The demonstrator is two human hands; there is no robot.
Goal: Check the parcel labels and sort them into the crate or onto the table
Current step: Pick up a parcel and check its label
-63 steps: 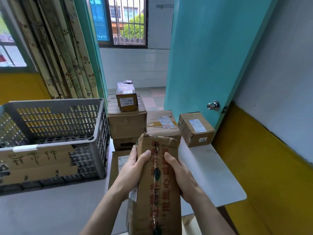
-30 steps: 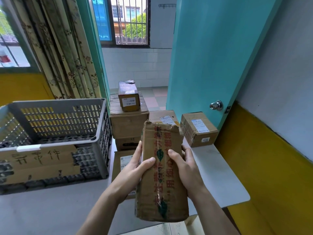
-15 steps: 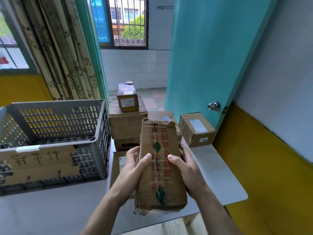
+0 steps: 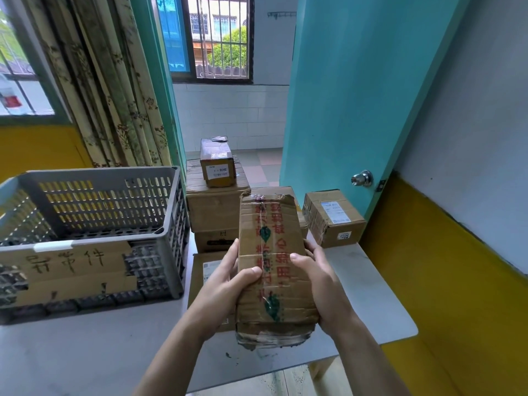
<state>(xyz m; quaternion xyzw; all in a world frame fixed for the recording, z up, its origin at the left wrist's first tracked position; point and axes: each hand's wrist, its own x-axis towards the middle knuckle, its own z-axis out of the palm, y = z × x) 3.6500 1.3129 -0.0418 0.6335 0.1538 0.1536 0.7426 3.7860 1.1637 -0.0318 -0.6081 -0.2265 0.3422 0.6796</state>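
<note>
behind your work you have a turquoise wooden door (image 4: pixel 357 95) with a round silver knob (image 4: pixel 362 178), floral beige curtains (image 4: pixel 114 87) at left, and a barred window (image 4: pixel 220 38) over white wall tiles (image 4: pixel 228 115).

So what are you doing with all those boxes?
A person is sorting parcels. Both hands, left hand and right hand, grip a worn cardboard parcel with red printing, held above the white table. No shipping label shows on the side facing up. The grey plastic crate sits on the left, and nothing shows inside it from here. More labelled parcels wait behind: a small box marked 0042 on top of a stack, and another box by the teal door.
</note>
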